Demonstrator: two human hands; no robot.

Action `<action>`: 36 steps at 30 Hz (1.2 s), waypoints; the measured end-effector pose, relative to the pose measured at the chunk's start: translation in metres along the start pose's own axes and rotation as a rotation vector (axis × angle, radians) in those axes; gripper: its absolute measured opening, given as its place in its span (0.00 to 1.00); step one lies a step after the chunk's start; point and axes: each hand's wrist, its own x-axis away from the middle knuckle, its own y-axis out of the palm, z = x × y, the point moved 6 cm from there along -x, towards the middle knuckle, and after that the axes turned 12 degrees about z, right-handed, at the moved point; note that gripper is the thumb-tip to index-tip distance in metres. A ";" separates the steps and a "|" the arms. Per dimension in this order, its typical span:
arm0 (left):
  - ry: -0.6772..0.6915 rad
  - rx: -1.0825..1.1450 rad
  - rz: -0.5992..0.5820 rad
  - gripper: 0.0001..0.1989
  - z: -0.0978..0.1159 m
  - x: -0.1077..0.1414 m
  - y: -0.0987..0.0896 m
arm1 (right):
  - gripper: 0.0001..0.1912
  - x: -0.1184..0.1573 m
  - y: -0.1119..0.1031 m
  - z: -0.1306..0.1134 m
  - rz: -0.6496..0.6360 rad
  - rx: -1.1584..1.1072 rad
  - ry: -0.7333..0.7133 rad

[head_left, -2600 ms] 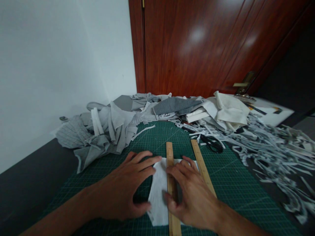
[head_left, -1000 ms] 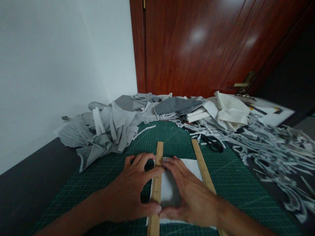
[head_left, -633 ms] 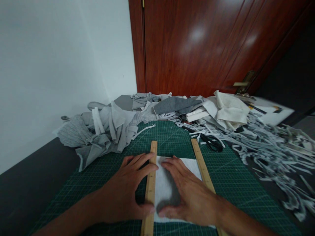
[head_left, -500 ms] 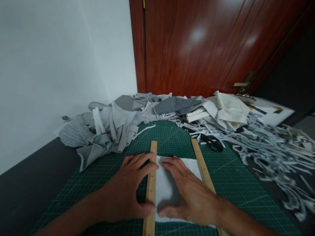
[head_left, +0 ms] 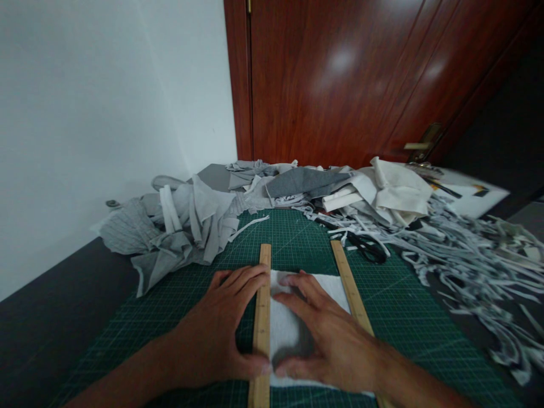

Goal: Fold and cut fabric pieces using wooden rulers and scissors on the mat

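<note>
A white piece of cloth (head_left: pixel 289 323) lies flat on the green cutting mat (head_left: pixel 408 317), between two wooden rulers. My left hand (head_left: pixel 225 326) rests with its fingers and thumb on the left ruler (head_left: pixel 262 311), beside the cloth's left edge, thumb and fingers spread apart. On the cloth lies my right hand (head_left: pixel 331 334), its fingers spread and their tips pointing at the left ruler. The right ruler (head_left: pixel 355 289) runs along the cloth's right side and partly under my right forearm.
Grey fabric (head_left: pixel 187 221) is heaped at the left. Cream and grey pieces (head_left: pixel 395 187) lie at the back. Many thin cloth strips (head_left: pixel 463 255) spread over the right, with a black-handled tool (head_left: pixel 368 248) near them. A wall and a wooden door (head_left: pixel 331 85) stand behind.
The fingers of my left hand have drawn slightly closer together on the left ruler. My right index finger has shifted a little lower on the cloth, apart from the others.
</note>
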 end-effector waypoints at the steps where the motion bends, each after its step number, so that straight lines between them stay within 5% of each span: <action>1: 0.005 -0.004 0.005 0.58 0.000 0.000 0.000 | 0.52 0.001 0.001 0.000 -0.007 0.006 -0.018; 36: 0.028 0.036 -0.041 0.53 0.010 -0.006 -0.012 | 0.53 -0.002 0.001 0.000 0.025 0.007 -0.052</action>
